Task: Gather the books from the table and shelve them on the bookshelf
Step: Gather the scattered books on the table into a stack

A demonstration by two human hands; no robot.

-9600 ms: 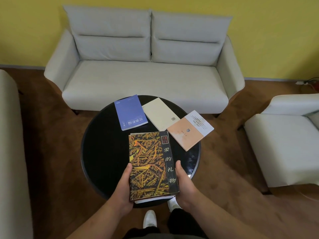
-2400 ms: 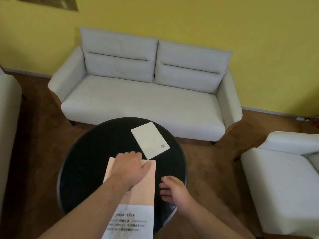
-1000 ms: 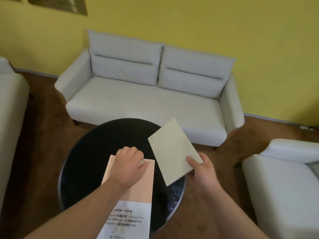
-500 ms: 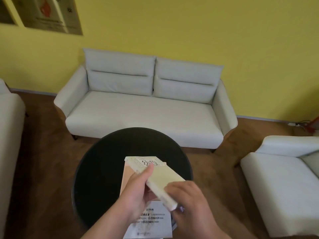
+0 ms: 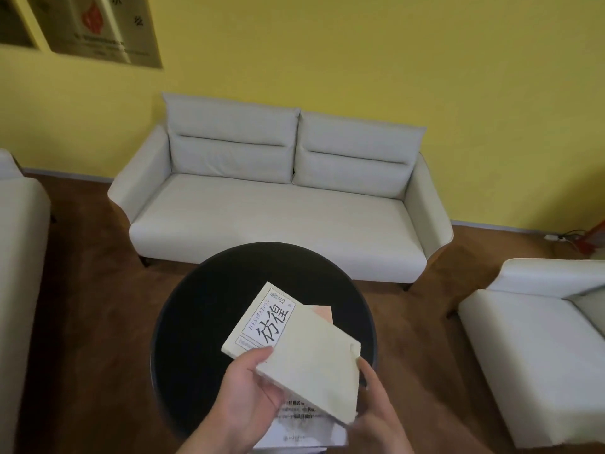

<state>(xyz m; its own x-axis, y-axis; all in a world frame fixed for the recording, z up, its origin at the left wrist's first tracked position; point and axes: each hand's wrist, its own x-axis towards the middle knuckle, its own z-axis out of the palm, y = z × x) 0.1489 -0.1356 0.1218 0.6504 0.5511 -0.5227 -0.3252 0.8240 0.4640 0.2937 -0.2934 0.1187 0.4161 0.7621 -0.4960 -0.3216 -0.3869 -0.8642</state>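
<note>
A cream book (image 5: 301, 352) with black characters and the word HESITATION on its cover is held tilted over the round black table (image 5: 203, 309). My left hand (image 5: 244, 398) grips its near left edge, thumb on the cover. My right hand (image 5: 376, 407) holds its near right corner. Under it lies a stack with a peach and white book (image 5: 322, 312) on top, mostly hidden by the cream book. No bookshelf is in view.
A light grey two-seat sofa (image 5: 278, 204) stands behind the table against the yellow wall. An armchair (image 5: 540, 339) is at the right, another seat (image 5: 19, 257) at the left. Framed posters (image 5: 98, 27) hang upper left. Brown floor surrounds the table.
The cream book has been turned face up and laid flatter over the stack, held by both hands. The camera has tilted up, showing more wall.
</note>
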